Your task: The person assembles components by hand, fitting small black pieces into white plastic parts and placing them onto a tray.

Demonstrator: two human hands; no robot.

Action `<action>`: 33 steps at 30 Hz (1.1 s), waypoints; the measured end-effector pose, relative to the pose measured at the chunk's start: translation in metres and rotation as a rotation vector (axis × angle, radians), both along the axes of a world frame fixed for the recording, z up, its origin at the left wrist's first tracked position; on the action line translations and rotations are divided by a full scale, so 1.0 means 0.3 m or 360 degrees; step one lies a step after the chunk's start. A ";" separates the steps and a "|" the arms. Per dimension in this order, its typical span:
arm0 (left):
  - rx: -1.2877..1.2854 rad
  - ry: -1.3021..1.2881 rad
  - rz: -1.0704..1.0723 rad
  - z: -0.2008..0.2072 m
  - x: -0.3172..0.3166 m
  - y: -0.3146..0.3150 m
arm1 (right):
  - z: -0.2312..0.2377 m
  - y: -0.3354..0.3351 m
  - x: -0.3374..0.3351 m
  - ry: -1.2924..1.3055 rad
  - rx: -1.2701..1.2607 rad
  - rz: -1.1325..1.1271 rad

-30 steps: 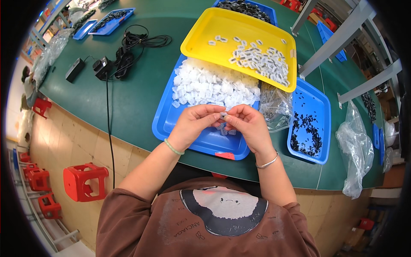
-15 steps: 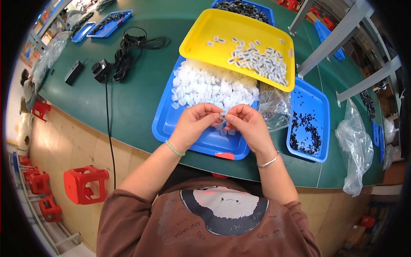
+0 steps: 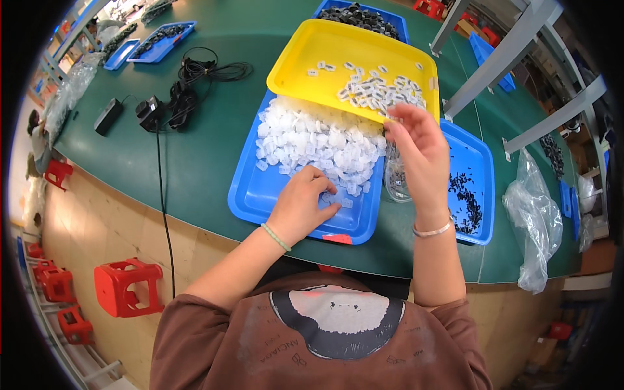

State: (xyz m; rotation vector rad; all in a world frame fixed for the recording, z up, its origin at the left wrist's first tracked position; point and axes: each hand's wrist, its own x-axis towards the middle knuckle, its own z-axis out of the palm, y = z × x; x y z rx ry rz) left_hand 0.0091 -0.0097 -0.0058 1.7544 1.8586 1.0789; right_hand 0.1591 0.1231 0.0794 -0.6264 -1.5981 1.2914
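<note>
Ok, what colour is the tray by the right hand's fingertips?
Yellow; the tray shows best in the head view.

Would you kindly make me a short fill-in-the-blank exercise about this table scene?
1. The left hand is over the ____ tray.
2. The right hand has its fingertips by the rim of the ____ tray.
3. The beaded bracelet on the left wrist is pale ____.
4. The nearest stool on the floor at the left is ____.

Missing words: blue; yellow; green; red.
</note>
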 end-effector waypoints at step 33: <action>-0.0242 -0.1393 -0.0072 0.019 -0.031 0.008 | -0.222 -0.043 0.278 -0.1628 0.0790 -0.0441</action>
